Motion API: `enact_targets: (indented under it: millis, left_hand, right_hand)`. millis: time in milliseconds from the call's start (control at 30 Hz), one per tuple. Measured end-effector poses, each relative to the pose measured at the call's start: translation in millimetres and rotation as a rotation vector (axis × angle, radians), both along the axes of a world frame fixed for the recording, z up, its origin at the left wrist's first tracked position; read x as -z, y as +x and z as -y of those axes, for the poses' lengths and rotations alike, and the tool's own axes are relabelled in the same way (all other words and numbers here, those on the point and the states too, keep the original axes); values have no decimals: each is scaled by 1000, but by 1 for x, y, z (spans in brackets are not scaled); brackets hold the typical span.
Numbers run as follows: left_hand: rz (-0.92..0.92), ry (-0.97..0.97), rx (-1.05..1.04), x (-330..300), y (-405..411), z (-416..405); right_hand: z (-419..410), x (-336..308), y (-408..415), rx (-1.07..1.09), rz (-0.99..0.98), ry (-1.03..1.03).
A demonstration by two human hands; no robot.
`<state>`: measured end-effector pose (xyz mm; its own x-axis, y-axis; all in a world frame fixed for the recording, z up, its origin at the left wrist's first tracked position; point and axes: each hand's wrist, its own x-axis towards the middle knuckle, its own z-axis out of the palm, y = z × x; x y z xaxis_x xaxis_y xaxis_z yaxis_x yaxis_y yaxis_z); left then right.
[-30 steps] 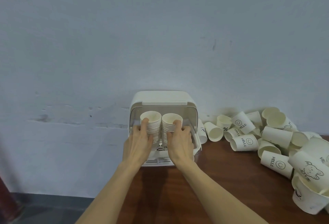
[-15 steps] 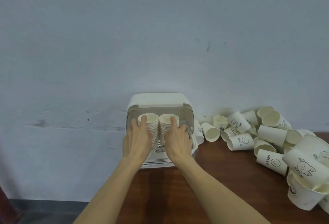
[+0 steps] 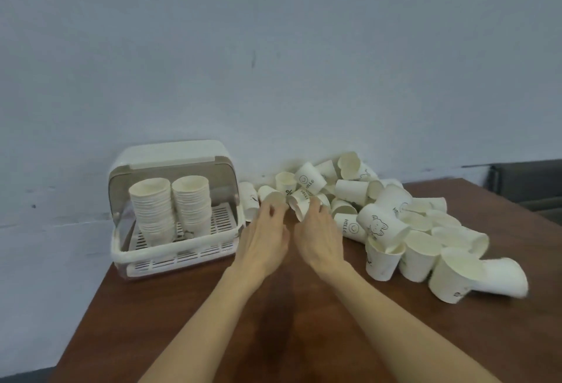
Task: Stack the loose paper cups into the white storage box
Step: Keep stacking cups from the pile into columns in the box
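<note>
Both arms extended forward; left hand (image 3: pixel 264 238) and right hand (image 3: pixel 319 235) side by side, palms down, fingers curled.

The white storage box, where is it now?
In the head view, the white storage box stands at the table's left rear corner against the wall, left of the loose cups.

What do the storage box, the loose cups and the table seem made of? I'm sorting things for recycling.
The storage box looks like smooth white plastic: moulded slotted tray, rounded corners, a translucent flip-up lid. The loose cups look like matte paper: thin rolled rims, printed "HELLO" faces, a few dented. The table looks like reddish-brown wood or wood-look laminate with a dull sheen; which one I cannot tell.
</note>
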<state>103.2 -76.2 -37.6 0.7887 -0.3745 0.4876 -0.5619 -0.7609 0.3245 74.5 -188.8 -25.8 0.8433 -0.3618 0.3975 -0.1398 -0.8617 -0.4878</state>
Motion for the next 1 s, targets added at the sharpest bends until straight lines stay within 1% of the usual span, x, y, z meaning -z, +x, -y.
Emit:
enact_targets:
  millis: [100,200,300,367,433,500,600,667,733,833,1000]
  left_hand:
    - [-18,8,113,5,-15,46]
    - [4,30,205,5,-31,88]
    - [44,164,317,3,-46,123]
    - [76,289,364,3,-55,139]
    - [99,382,328,5,-60,149]
    - [78,437,255,7,-59,154]
    - [84,480,196,7,-59,154]
    - [97,458,183,4,-61,152]
    - [114,420,179,-1,-62,148]
    - [108,395,191,-8,-62,146]
    - [113,439,113,-7,-57,152]
  right_hand:
    - [45,-1,-27,74,58,5]
    - [85,2,-60,127,119,-19]
    - [123,6,-97,218,116,-16]
    - [145,10,-118,286,61,4]
    - [163,16,-132,371,-34,-5]
    - [175,23,-137,442,-135,-34]
    - [185,31,-141,452,-262,-61]
    - [186,31,-143,441,-302,-108]
    - [185,30,-144,446,-294,-155]
    - [179,26,-143,436,-253,-156]
    - [171,19,-141,416,-220,-174]
